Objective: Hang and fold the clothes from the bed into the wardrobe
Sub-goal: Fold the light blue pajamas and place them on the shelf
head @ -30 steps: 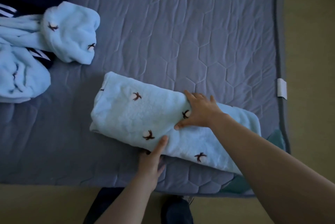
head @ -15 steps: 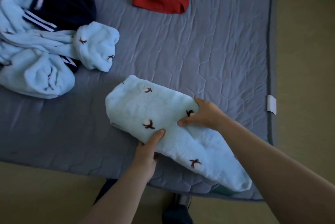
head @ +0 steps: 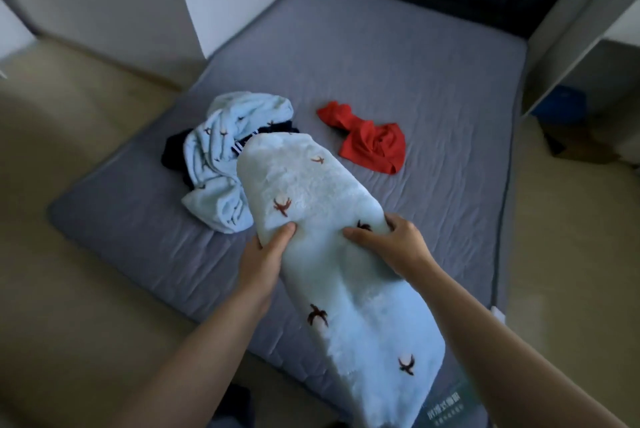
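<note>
The left hand (head: 265, 256) grips the near-left edge of the folded garment (head: 322, 206), thumb pressed on top and fingers curled underneath out of sight. The right hand (head: 393, 244) takes the opposite edge the same way, thumb across the top face and fingers wrapped round the far side. Between them the bundle is held over the near part of the bed (head: 415, 81), its long axis running away from the person and its near end sagging towards the body. It looks clear of the mattress, though the underside is hidden.

The folding of this piece looks finished, so I judge the step in hand to be carrying it to the wardrobe, which I cannot pick out for certain in this view. The next move calls for keeping both grips level so the layers don't slide apart, then turning away from the bed and laying the bundle flat on a shelf.

The garment is thick, fluffy, pale blue fleece scattered with small dark brown sprig-like marks, folded into a long rounded slab.

Beyond it on the bed lie a crumpled pale blue heap (head: 221, 154) of the same print, a dark striped piece (head: 173, 154) partly beneath that, and a red garment (head: 374, 145) well apart to the right. All are unfolded, so much of the task remains
</note>
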Demonstrator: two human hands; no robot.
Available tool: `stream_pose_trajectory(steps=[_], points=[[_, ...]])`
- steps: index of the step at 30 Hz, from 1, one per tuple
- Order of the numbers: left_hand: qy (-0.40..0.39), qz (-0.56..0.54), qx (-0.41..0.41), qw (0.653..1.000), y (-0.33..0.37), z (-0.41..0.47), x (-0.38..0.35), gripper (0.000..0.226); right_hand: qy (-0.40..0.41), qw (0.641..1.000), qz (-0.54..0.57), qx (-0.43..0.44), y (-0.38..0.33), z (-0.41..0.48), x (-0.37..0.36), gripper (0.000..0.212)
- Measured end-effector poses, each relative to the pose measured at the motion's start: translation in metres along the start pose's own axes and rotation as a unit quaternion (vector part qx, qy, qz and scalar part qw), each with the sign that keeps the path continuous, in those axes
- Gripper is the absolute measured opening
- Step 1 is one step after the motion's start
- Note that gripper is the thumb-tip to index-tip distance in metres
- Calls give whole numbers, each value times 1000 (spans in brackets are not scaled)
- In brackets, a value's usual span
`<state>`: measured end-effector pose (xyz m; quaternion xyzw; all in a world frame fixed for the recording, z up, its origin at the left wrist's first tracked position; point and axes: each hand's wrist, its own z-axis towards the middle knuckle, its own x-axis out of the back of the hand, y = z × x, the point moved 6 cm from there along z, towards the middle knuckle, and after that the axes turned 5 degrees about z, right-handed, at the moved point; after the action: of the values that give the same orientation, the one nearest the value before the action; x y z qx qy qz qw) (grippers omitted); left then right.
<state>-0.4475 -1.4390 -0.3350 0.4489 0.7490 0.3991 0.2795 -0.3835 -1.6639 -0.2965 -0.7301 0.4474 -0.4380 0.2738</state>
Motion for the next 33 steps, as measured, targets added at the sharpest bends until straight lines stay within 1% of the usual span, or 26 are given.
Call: stream_pose_trajectory(steps=[3,4,5,8,11,13,14,16,19,22,24,27,30,33], points=[[36,-4,-40,999,63,-9,42,20,-21,999,4,39,-78,-18,-24,54],[44,2,-46,998,82,-9,58,16,-26,998,7,53,-101,-23,-33,52],[57,7,-54,997,101,-10,78,16,-32,997,11,65,-125,-28,-46,50],[96,-5,-73,993,148,-6,141,24,-60,993,17,98,-189,-37,-93,50],[109,-19,-78,991,196,-3,207,45,-93,988,16,125,-255,-44,-153,56],[112,-28,-105,988,230,-6,248,56,-109,984,18,141,-297,-49,-191,62],[114,-30,-121,986,247,-8,271,62,-117,981,14,155,-320,-51,-214,61],[107,-22,-147,983,277,-16,307,71,-130,976,16,174,-355,-56,-250,51],[90,-23,-178,980,320,-22,361,67,-153,967,15,202,-409,-63,-305,43],[94,-31,-190,977,352,-23,409,65,-167,958,12,232,-454,-72,-353,40],[114,-30,-194,974,371,-20,442,67,-179,952,13,246,-483,-78,-384,40],[141,-38,-204,968,395,-11,488,65,-200,945,10,257,-522,-83,-427,47],[169,-37,-204,964,418,1,533,74,-214,939,3,268,-559,-81,-471,49],[187,-25,-211,959,445,15,579,77,-232,930,-2,284,-599,-77,-519,47]])
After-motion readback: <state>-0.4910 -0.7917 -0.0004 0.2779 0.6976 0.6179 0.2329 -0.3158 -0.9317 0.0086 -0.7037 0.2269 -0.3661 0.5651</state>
